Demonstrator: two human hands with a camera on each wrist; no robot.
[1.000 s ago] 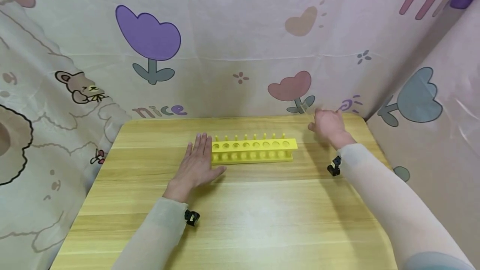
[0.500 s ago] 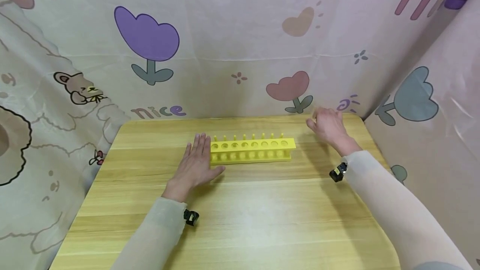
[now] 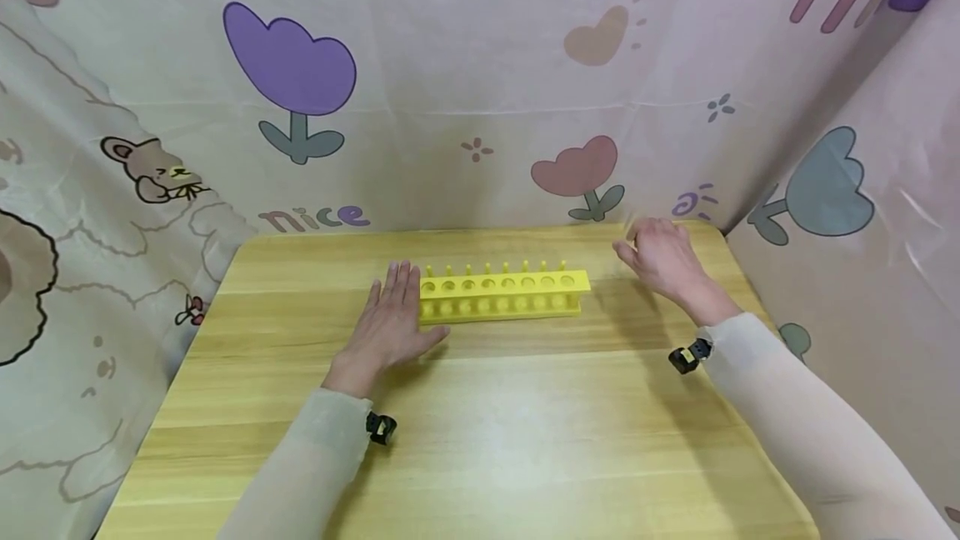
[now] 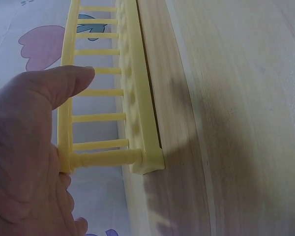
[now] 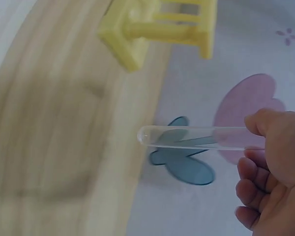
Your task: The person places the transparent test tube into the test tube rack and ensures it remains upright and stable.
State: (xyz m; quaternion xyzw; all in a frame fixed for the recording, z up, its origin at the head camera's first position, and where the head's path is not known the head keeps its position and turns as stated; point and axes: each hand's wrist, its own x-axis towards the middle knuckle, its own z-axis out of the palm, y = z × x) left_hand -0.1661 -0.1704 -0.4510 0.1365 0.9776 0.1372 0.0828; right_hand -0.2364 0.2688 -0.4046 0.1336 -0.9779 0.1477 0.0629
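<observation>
A yellow test tube rack (image 3: 504, 297) stands at the back middle of the table, its row of round holes facing up. My left hand (image 3: 382, 327) rests against the rack's left end with straight fingers and the thumb out in front. In the left wrist view the thumb (image 4: 69, 83) lies across the rack's upper edge. To the right of the rack, apart from it and above the table, my right hand (image 3: 663, 257) pinches a clear test tube (image 5: 187, 137) near its top. The tube's rounded end points down toward the table. In the head view it is barely visible.
The wooden table (image 3: 495, 423) ends at a patterned cloth (image 3: 435, 90) hanging behind it. More cloth hangs at both sides, close to the right forearm (image 3: 795, 407). Small black devices sit on both wrists, the right one (image 3: 690, 354) beside the sleeve cuff.
My right hand has turned, and the test tube that slanted up and left past the fingers now points down. The right wrist has shifted slightly rightward. My left hand and the rack stay put.
</observation>
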